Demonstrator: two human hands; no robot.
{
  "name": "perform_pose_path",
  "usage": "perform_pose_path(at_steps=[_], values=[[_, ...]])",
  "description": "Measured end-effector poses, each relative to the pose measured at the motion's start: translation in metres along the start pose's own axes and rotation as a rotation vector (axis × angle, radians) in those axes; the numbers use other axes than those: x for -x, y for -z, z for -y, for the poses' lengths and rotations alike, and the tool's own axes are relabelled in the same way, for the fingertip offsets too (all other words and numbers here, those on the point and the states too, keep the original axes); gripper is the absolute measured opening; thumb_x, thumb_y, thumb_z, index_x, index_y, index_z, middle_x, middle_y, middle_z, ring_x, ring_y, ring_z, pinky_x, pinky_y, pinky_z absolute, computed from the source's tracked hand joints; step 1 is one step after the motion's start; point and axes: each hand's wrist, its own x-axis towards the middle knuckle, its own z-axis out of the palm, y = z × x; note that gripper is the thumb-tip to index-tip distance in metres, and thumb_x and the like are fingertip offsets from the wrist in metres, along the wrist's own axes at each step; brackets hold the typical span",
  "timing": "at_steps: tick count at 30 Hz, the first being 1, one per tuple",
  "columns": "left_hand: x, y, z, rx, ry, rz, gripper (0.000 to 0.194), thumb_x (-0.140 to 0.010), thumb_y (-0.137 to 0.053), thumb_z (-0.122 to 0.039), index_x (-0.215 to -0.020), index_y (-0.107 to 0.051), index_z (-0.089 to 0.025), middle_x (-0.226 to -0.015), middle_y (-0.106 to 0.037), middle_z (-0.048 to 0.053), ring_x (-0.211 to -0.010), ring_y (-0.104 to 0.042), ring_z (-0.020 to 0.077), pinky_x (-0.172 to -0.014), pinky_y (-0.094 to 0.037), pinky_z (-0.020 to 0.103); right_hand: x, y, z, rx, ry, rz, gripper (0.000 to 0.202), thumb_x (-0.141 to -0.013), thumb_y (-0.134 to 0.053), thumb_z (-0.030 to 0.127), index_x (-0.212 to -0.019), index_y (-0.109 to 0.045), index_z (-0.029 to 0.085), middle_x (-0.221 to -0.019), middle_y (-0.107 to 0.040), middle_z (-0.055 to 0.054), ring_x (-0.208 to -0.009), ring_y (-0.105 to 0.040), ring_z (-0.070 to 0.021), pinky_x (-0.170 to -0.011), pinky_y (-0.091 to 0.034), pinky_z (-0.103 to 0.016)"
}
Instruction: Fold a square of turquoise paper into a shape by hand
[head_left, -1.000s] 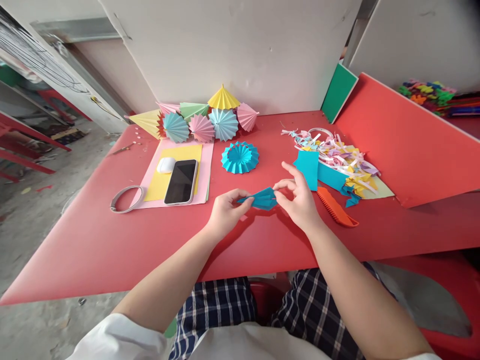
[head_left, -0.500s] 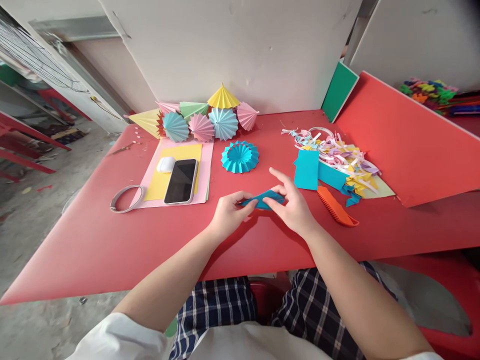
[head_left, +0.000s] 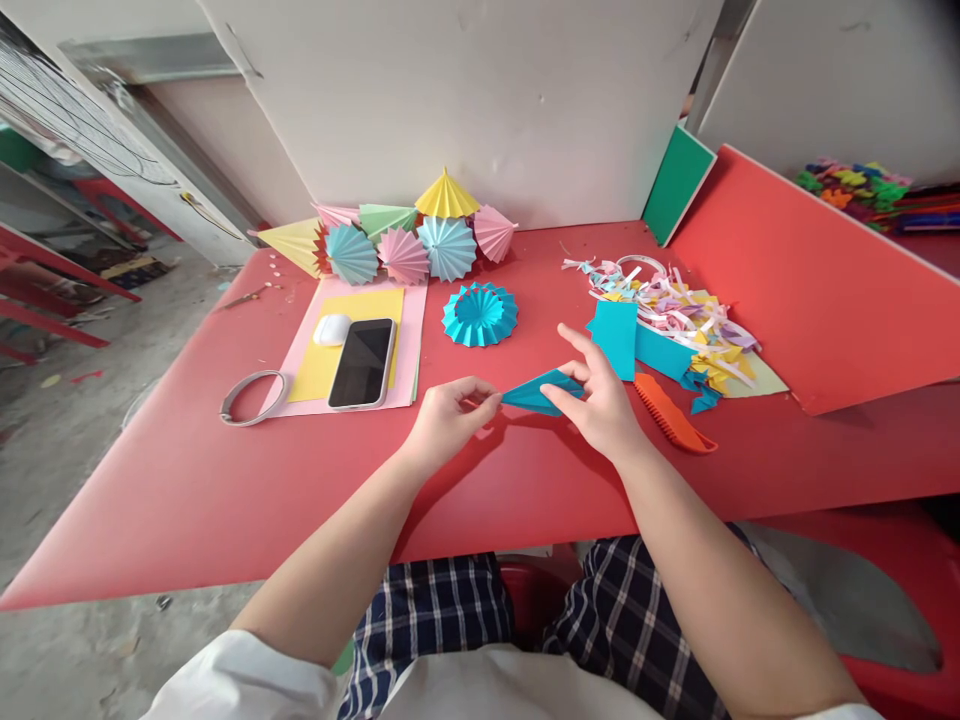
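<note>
Between my hands, above the red table, is a folded piece of blue paper (head_left: 534, 393) with creases fanning out from its narrow left tip. My left hand (head_left: 454, 415) pinches that tip between thumb and fingertips. My right hand (head_left: 600, 405) grips the wider right end, its thumb in front and its index finger raised away from the paper. Beyond them on the table (head_left: 315, 500) lies a pleated blue paper ring (head_left: 480, 314). To the right of my right hand are a flat blue paper rectangle (head_left: 615, 340) and an orange comb-like tool (head_left: 675, 415).
Several pleated paper umbrellas (head_left: 448, 247) stand against the wall at the back. On the left, a phone (head_left: 363, 363) and a white case (head_left: 332, 329) rest on coloured sheets (head_left: 300, 385), beside a grey ring (head_left: 253, 398). Paper scraps (head_left: 675, 310) lie near a leaning red board (head_left: 810, 280).
My left hand has moved left and my right hand slightly right. More of the blue paper now shows between them, opened wider toward the right.
</note>
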Motion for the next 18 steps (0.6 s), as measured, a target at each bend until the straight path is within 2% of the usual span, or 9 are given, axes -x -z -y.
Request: perform_pose_path(at_steps=[11, 14, 16, 18], values=[[-0.003, 0.009, 0.002, -0.047, 0.01, 0.011, 0.023, -0.079, -0.056, -0.038, -0.076, -0.063, -0.016, -0.07, -0.065, 0.002, -0.061, -0.061, 0.0135, -0.063, -0.049, 0.025, -0.001, 0.001, -0.001, -0.021, -0.04, -0.009, 0.063, -0.078, -0.058, 0.024, -0.136, -0.032, 0.032, -0.077, -0.054, 0.001, -0.063, -0.046, -0.012, -0.056, -0.044, -0.025], [-0.004, 0.013, 0.0, -0.057, 0.022, -0.031, 0.024, -0.079, -0.056, -0.038, -0.077, -0.064, -0.016, -0.072, -0.067, 0.003, -0.066, -0.063, 0.0152, -0.066, -0.05, 0.026, -0.002, 0.002, -0.002, -0.044, -0.026, -0.045, 0.063, -0.079, -0.058, 0.023, -0.135, -0.033, 0.032, -0.075, -0.053, 0.001, -0.065, -0.048, -0.0125, -0.06, -0.046, -0.027], [-0.004, 0.013, 0.0, -0.006, 0.014, -0.072, 0.025, -0.079, -0.056, -0.039, -0.082, -0.064, -0.015, -0.078, -0.068, 0.005, -0.073, -0.064, 0.0169, -0.068, -0.051, 0.027, -0.002, 0.001, -0.003, -0.046, -0.01, -0.055, 0.062, -0.079, -0.057, 0.022, -0.135, -0.033, 0.032, -0.075, -0.053, 0.001, -0.068, -0.049, -0.013, -0.064, -0.047, -0.029], [-0.004, 0.01, 0.0, 0.071, 0.006, -0.043, 0.032, -0.079, -0.057, -0.041, -0.097, -0.063, -0.016, -0.088, -0.069, 0.006, -0.077, -0.065, 0.0177, -0.069, -0.051, 0.028, -0.002, -0.001, -0.003, -0.042, 0.004, -0.015, 0.064, -0.079, -0.057, 0.022, -0.137, -0.031, 0.031, -0.075, -0.055, 0.001, -0.07, -0.051, -0.0135, -0.068, -0.048, -0.03]])
